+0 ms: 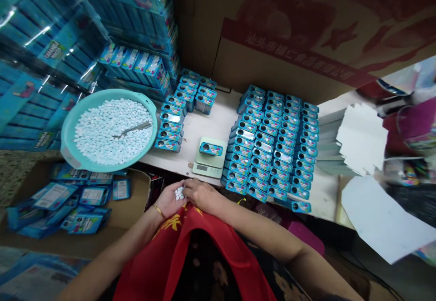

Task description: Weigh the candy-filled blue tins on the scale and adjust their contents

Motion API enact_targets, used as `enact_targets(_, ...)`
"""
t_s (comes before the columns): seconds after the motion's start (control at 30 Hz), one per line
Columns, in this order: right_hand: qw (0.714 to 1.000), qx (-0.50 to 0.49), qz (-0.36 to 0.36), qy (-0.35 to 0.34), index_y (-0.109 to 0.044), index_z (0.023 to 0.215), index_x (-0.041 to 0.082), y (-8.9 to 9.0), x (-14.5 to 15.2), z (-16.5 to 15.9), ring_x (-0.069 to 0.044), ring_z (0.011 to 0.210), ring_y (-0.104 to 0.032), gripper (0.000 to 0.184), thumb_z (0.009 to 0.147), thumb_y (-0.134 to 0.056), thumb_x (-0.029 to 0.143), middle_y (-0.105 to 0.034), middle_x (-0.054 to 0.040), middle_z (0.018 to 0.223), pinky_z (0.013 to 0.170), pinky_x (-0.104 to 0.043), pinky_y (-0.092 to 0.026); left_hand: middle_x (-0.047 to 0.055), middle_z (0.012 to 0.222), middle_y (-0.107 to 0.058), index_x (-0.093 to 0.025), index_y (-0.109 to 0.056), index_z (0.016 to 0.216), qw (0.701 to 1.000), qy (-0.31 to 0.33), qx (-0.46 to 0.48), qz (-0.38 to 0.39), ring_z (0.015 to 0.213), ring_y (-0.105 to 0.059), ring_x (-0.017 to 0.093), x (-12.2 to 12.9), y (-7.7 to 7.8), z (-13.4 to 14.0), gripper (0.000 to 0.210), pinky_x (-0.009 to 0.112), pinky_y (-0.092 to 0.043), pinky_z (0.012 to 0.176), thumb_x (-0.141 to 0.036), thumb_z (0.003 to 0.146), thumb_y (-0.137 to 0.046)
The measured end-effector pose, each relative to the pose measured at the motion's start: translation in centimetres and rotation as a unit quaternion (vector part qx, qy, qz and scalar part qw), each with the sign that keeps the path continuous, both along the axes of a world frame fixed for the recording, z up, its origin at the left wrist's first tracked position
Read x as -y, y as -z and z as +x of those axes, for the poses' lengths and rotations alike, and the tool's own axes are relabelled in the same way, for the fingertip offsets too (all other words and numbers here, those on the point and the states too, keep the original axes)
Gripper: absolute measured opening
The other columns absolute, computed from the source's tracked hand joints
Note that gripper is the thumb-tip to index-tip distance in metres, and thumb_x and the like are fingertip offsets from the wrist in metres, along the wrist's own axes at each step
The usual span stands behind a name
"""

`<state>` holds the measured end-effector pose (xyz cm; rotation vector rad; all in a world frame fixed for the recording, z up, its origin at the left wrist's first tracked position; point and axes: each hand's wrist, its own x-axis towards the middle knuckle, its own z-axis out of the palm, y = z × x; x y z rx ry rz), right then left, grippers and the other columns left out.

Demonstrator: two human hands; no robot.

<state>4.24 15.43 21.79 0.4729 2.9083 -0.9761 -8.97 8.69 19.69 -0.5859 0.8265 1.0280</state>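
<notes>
In front of the red apron (163,260), my left hand (168,201) is cupped palm up, holding a small heap of pale blue-white candies (179,193). My right hand (200,195) is curled over that palm with its fingertips on the candies. Just beyond the hands sits a pale green digital scale (200,169), and one blue candy box (211,149) with a dark round hole lies on it. Left of the scale is a turquoise basin (65,142) full of the same candies, with a metal utensil (134,129) resting on top.
Packed columns of blue boxes (262,146) stand right of the scale. A smaller group (170,124) is beside the basin. Blue packs lie in an open carton (119,219) below left. Wrapped stacks (136,15) and a large carton (272,60) rise behind. White card sheets (363,137) are at right.
</notes>
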Motion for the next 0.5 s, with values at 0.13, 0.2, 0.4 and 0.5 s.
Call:
enact_targets(0.13,0.994,-0.047,-0.063,0.071,-0.057,0.095,0.016,-0.6,-0.9,0.9,-0.013,0.091,-0.052,0.016,0.084,-0.044,0.016,-0.056,-0.0053,0.099,0.080,-0.023,-0.042,0.008,0.070,-0.063,-0.007,-0.058,0.081,1.000,0.000,-0.005,0.018,0.066,-0.061,0.015,-0.8,-0.3,0.1,0.015,0.028,-0.052,0.063,-0.011,0.081,-0.044)
enact_targets(0.2,0.991,-0.048,-0.081,0.094,-0.057,0.097,0.016,-1.0,-1.0,1.2,-0.012,0.090,-0.053,0.018,0.084,-0.044,0.014,-0.056,-0.0055,0.098,0.080,-0.023,-0.043,0.009,0.074,-0.064,-0.007,-0.058,0.082,1.000,0.004,-0.006,0.019,0.069,-0.062,0.015,-1.0,-0.2,0.3,0.014,0.029,-0.052,0.066,-0.011,0.081,-0.045)
enact_targets(0.4,0.993,-0.073,-0.047,0.083,-0.053,0.111,0.021,-1.8,-0.8,1.6,-0.016,0.097,-0.052,0.027,0.085,-0.045,0.023,-0.056,-0.0069,0.105,0.083,-0.028,-0.044,0.005,0.063,-0.059,-0.009,-0.056,0.075,0.999,0.017,0.023,0.018,0.054,-0.057,0.011,-1.0,-0.3,1.1,0.015,0.023,-0.048,0.050,-0.016,0.082,-0.044)
enact_targets(0.5,0.967,-0.131,0.015,0.220,-0.046,0.119,0.022,-1.4,-3.0,2.8,-0.019,0.106,-0.047,0.036,0.084,-0.046,0.026,-0.053,-0.0090,0.112,0.089,-0.035,-0.041,0.005,0.065,-0.058,-0.011,-0.055,0.073,0.999,-0.015,-0.013,0.042,0.052,-0.054,0.009,-2.0,-1.9,-1.4,0.016,0.016,-0.040,0.040,-0.019,0.083,-0.045)
